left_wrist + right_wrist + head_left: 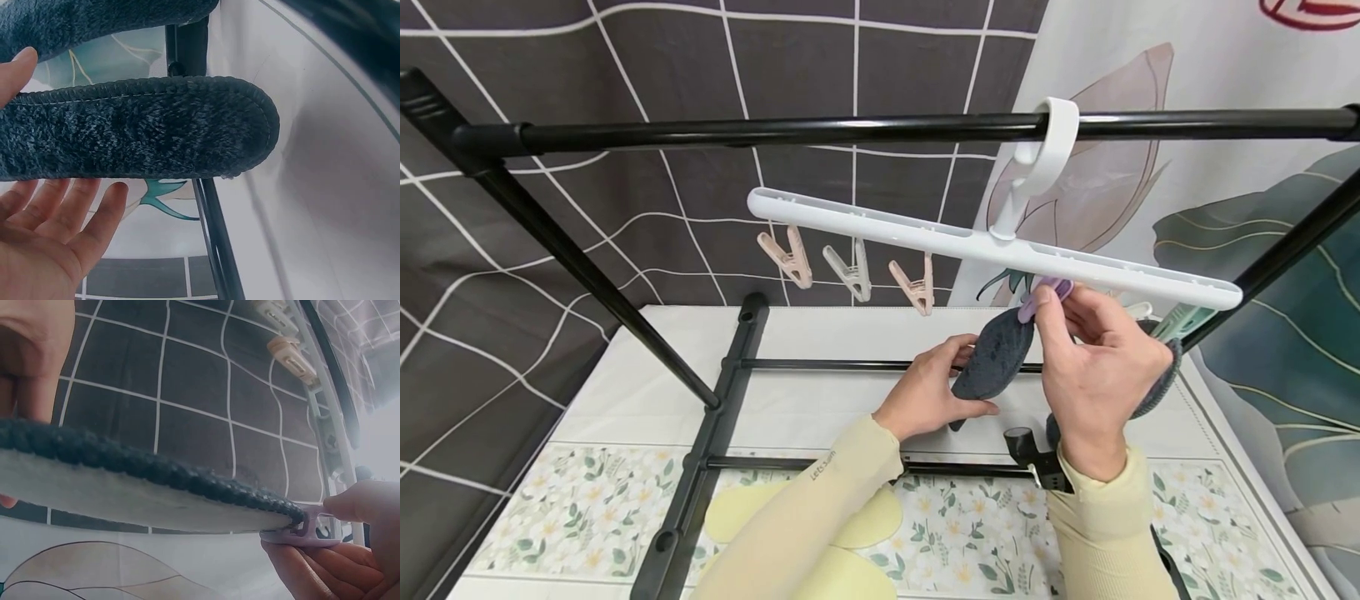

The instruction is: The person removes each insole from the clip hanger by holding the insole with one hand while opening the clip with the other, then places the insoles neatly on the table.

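Note:
My left hand (pixel 928 387) holds a dark blue plush insole (pixel 996 358) across its width, thumb at one edge and fingers at the other. In the right wrist view the insole's pale backing (pixel 125 494) shows. My right hand (pixel 1101 371) pinches a purple clothespin (pixel 306 532) under the white hanger (pixel 880 232), its jaws at the insole's upper end. A second dark insole (pixel 1161 392) hangs at the hanger's right end from a green clothespin (pixel 1183 321), partly hidden behind my right hand.
The hanger hooks over a black rod (pixel 775 133) of a rack. Pink (pixel 786 260) and grey (pixel 850 273) clothespins hang along its left half. Below are the rack's lower bars (pixel 820 365), a floral-patterned surface (pixel 587 508) and a yellow petal-shaped piece (pixel 850 575). Behind hangs a dark checked cloth (pixel 805 75).

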`<control>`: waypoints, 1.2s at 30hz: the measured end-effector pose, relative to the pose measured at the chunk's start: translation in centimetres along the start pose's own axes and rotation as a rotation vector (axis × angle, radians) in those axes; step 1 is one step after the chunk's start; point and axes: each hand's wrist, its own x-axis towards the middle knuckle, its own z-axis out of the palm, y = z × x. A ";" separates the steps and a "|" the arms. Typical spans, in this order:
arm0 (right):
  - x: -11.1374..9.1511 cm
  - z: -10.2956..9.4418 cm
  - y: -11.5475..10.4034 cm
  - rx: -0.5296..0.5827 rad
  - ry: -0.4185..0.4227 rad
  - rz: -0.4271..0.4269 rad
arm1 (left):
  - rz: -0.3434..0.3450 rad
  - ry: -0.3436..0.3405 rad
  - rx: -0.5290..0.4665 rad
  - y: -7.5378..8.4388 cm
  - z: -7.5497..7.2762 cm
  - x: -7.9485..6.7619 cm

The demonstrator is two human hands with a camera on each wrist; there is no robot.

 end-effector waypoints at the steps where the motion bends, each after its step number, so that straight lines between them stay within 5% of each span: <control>1: 0.0 0.0 0.0 0.000 0.000 0.000 | -0.001 0.000 0.002 -0.1 0.0 0.0; 36: 0.1 0.1 0.1 0.033 -0.004 0.012 | -0.045 -0.012 0.124 -0.9 -1.2 -0.4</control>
